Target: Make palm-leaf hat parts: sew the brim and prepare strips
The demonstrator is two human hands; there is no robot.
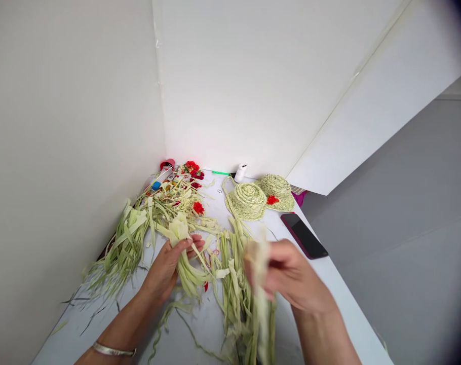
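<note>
My left hand (173, 258) is closed around a bunch of pale green husk strips (179, 228), whose broad ends fan out above the fingers and whose tails hang below. In my right hand (287, 274) a long pale husk strip (261, 284) is pinched, smeared by motion and hanging down. Below that hand lies a bundle of long green husk strips (230, 284) on the white table (203, 329). Two woven hats (246, 202) made of twisted green strands stand behind it, and the farther hat (275, 188) carries a red flower (272, 200).
A heap of loose strips (127, 233) covers the table's left side, with red flowers (198, 208) beside it. A phone (304, 235) lies near the right edge. A white spool (240, 173) and a green stick (220, 173) sit at the back wall (234, 101).
</note>
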